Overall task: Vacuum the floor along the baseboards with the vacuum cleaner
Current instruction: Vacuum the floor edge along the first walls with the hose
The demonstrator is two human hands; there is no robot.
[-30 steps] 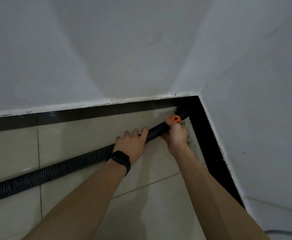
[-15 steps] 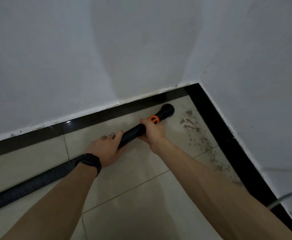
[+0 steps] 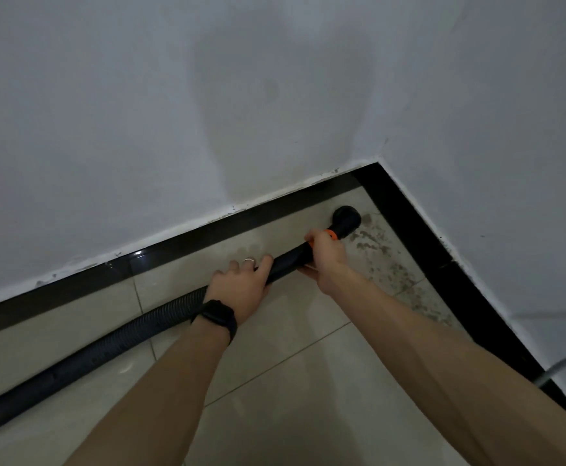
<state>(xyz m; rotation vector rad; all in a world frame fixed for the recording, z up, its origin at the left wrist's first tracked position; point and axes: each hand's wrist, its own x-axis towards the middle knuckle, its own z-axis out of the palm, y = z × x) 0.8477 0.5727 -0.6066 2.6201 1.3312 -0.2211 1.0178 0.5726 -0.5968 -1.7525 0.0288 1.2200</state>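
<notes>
left hand [image 3: 241, 287] — fingers curled round vacuum hose [image 3: 106, 348] | right hand [image 3: 325, 260] — grips hose too | nozzle [image 3: 345, 218] at 1 o'clock (near baseboard [image 3: 174, 243] corner)

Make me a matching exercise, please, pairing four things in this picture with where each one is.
Things:
1. left hand
2. right hand
3. nozzle
4. dirt

Places:
A. along the right baseboard
B. gripping the tube at the orange collar
C. nearest the corner
D. gripping the tube beside the ribbed hose

Pairs: 1-D, 2-B, 3-C, 4-A
</notes>
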